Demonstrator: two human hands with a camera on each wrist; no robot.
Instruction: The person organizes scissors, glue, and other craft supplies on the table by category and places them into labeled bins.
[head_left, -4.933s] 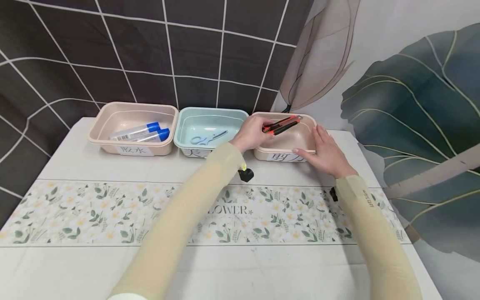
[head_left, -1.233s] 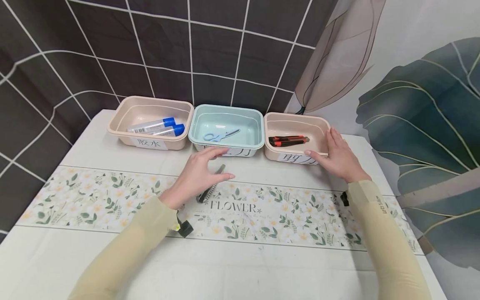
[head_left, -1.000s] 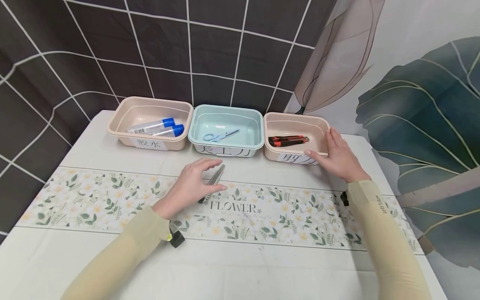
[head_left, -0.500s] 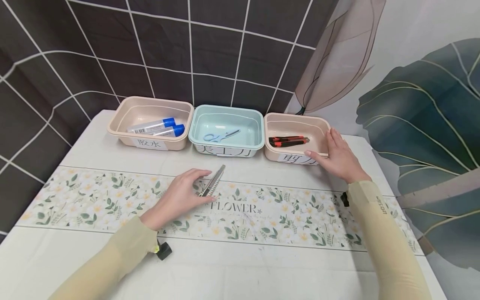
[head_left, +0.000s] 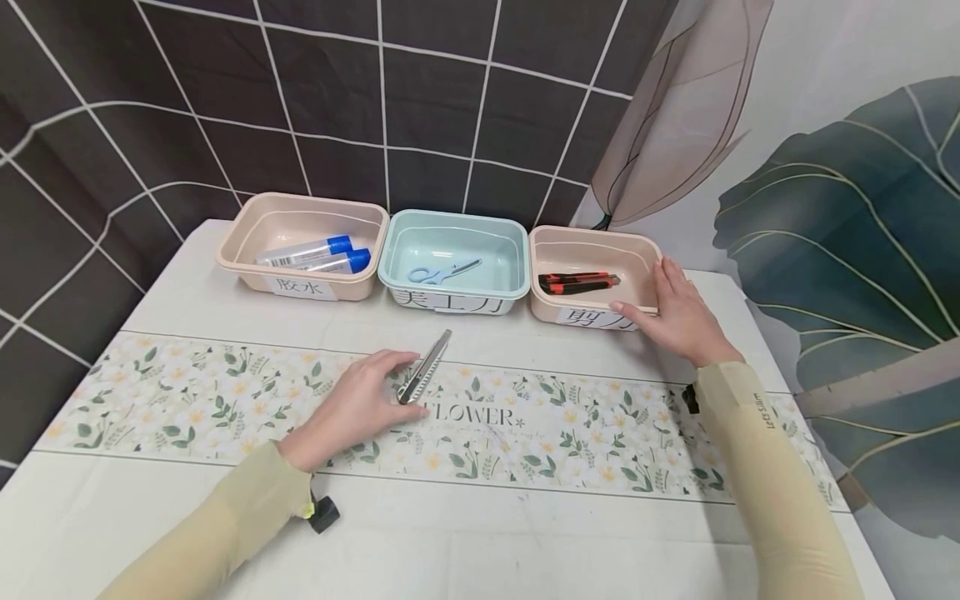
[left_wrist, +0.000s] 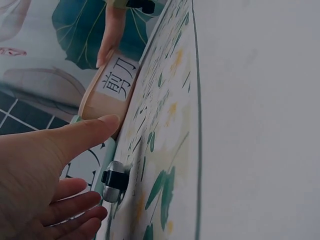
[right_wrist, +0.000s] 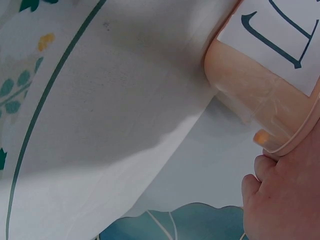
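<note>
My left hand [head_left: 352, 408] is at the middle of the table, fingers and thumb spread on either side of a silver-and-black utility knife [head_left: 425, 367]. The knife lies slantwise on the floral strip; in the left wrist view, a gap shows between it and the fingertips [left_wrist: 95, 212]. My right hand [head_left: 686, 321] rests at the right end of the right-hand pink bin [head_left: 637, 246], thumb at the front rim and straight fingers along the side. Inside that bin lie two black-and-red utility knives [head_left: 577, 283].
Left of that bin stands a light blue bin [head_left: 390, 258] holding blue scissors [head_left: 442, 272]. Another pink bin [head_left: 232, 242], farther left, holds two blue-capped glue tubes [head_left: 330, 254]. All three bear paper labels. A dark tiled backdrop [head_left: 322, 83] rises behind them.
My left hand has let go of the black-and-red utility knives, now in the right bin, and has come back toward me to the silver-and-black knife. My right hand stays at the bin.
</note>
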